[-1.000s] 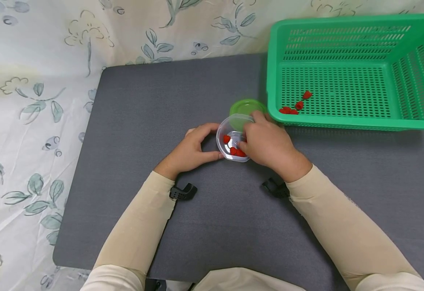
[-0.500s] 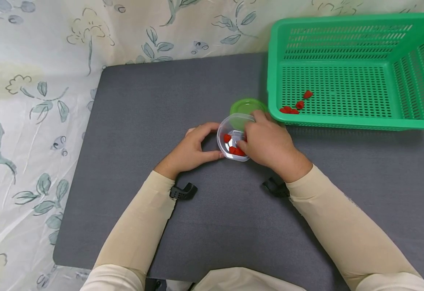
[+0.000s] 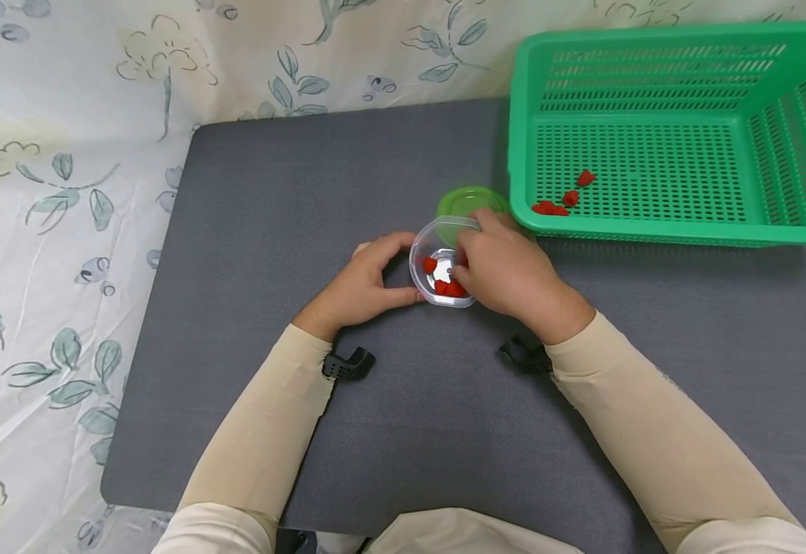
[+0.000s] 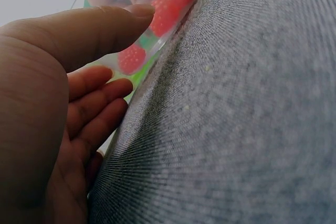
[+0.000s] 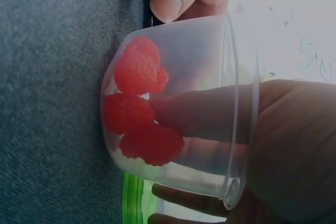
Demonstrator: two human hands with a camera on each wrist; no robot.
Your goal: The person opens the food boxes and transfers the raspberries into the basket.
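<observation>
A clear plastic tub point(image 3: 422, 281) with raspberries point(image 3: 450, 288) in its bottom stands on the grey table. My left hand point(image 3: 364, 285) holds the tub from the left, its thumb at the near side. In the left wrist view, the thumb point(image 4: 100, 32) lies against the wall. My right hand point(image 3: 510, 273) reaches over the right rim. Its thumb is down inside among the raspberries point(image 5: 137, 66) in the right wrist view, while other fingers stay outside. I cannot tell whether it pinches one. A green lid point(image 3: 468, 200) lies just behind the tub.
At the back right stands a green perforated basket point(image 3: 680, 231), its near left corner close to my right hand. Several raspberries point(image 3: 571, 198) lie in its left corner. Patterned cloth point(image 3: 64, 269) borders the grey table point(image 3: 271, 192) at the left and back.
The fingers of my right hand have shifted slightly inside the tub. The left hand, tub, lid and basket stay practically where they were.
</observation>
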